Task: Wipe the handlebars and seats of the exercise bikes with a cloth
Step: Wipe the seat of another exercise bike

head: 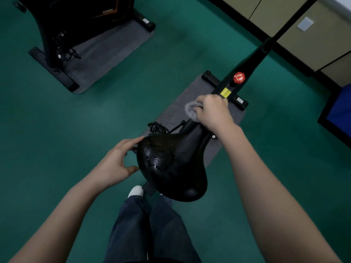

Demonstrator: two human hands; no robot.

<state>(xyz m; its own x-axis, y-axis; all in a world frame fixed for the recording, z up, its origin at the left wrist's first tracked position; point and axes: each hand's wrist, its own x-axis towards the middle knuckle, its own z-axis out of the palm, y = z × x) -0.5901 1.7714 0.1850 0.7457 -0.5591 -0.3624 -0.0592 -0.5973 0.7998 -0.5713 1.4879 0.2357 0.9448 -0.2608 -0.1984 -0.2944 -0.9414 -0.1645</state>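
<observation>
Left hand (117,162): fingers spread wide, thumb and fingertips touching the near side edge of the glossy black padded bike seat (171,168), probably to steady it. Right hand (213,112): fist bunched round a fuzzy grey cloth (190,111) at the seat's narrow nose, apparently wiping there.

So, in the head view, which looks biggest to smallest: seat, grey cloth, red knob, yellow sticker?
1. seat
2. grey cloth, partly hidden by the right hand
3. red knob and yellow sticker: these look alike, so not ranked.
</observation>
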